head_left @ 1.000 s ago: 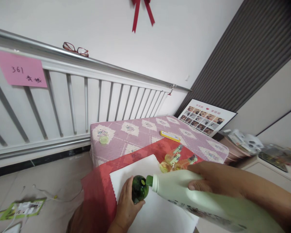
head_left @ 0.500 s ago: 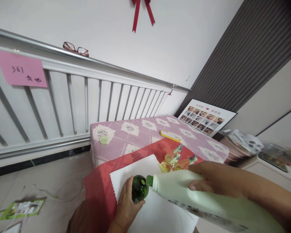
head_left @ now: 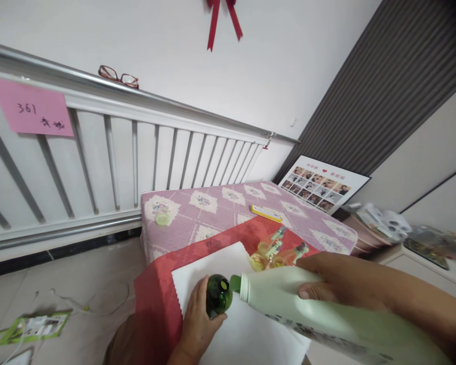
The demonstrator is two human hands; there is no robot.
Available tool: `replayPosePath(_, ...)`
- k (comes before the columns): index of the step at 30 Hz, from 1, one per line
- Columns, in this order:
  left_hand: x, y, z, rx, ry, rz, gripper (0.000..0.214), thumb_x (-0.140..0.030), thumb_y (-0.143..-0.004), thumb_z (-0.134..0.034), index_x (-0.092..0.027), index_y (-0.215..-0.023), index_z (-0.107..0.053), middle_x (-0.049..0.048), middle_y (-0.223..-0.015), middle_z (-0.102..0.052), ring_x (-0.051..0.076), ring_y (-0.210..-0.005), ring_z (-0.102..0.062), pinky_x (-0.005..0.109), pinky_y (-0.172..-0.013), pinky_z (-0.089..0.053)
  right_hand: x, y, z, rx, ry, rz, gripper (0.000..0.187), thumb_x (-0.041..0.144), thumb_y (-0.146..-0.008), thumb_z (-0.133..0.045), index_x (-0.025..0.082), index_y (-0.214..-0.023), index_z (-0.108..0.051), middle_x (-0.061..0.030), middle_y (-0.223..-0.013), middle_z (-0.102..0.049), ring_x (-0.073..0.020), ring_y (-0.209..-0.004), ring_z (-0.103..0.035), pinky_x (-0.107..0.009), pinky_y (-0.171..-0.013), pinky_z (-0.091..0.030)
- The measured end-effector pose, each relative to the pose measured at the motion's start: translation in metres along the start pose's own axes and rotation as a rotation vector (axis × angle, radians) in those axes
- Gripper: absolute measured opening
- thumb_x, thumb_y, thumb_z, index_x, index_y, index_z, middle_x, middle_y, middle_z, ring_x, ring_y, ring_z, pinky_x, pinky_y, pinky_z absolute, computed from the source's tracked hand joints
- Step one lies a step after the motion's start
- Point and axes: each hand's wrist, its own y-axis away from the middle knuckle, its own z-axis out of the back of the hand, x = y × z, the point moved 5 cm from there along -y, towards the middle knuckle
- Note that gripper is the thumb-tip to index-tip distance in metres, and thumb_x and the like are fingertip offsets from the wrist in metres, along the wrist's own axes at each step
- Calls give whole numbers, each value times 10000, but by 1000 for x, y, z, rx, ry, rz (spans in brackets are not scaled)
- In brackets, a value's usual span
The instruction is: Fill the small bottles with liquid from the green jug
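Observation:
My left hand (head_left: 200, 319) is wrapped round a dark green glass bottle (head_left: 219, 296), whose mouth faces toward the right. In my right hand (head_left: 334, 281) lies a large pale green bottle (head_left: 285, 286), tipped on its side. Its darker green spout (head_left: 235, 283) points left, right beside the mouth of the glass bottle; whether liquid flows between them I cannot tell. Below both bottles is a white sheet (head_left: 205, 261) with a scalloped edge, on a red cloth (head_left: 157, 289). Just behind the pale bottle stand several small yellow and orange bottles (head_left: 268, 251).
A patterned pink cloth (head_left: 186, 205) covers the table, with a pale green cap (head_left: 162, 218) and a yellow box (head_left: 266, 213) on it. Glasses (head_left: 118, 76) rest on the radiator's top rail (head_left: 197, 110). A power strip (head_left: 36, 327) with cables lies on the floor at left.
Both hands and both bottles hold nearly the same position. The red cloth's left edge has shifted slightly to the right.

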Motion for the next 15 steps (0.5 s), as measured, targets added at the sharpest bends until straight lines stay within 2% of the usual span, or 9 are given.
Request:
replayPosePath(3, 1, 0, 1, -9, 5, -2, 912, -227, -646, -694, -132, -1489, -357, 181, -1590, -447, 321, -1500, -392, 518, -1274, -303, 0, 0, -1, 41, 3, 9, 446, 618, -824, -539, 229, -960, -708, -137, -1077, -784, -358, -980, -724, -390, -748, -559)
replayPosePath(10, -1, 1, 2, -4, 6, 8, 922, -233, -652, -694, -137, -1499, -343, 175, -1603, -429, 306, -1510, -376, 504, -1282, -285, 6, 4, 3, -5, -19, 2, 399, 584, -811, -577, 230, -943, -708, -115, -993, -791, -347, -933, -734, -403, -762, -552)
replayPosePath(15, 0, 0, 1, -9, 9, 16, 924, -226, -643, -699, -130, -1495, -353, 184, -1598, -435, 318, -1506, -380, 518, -1274, -294, 11, 6, 2, 37, -42, 44, 389, 571, -825, -560, 216, -901, -698, -114, -957, -797, -328, -885, -741, -353, -677, -540)
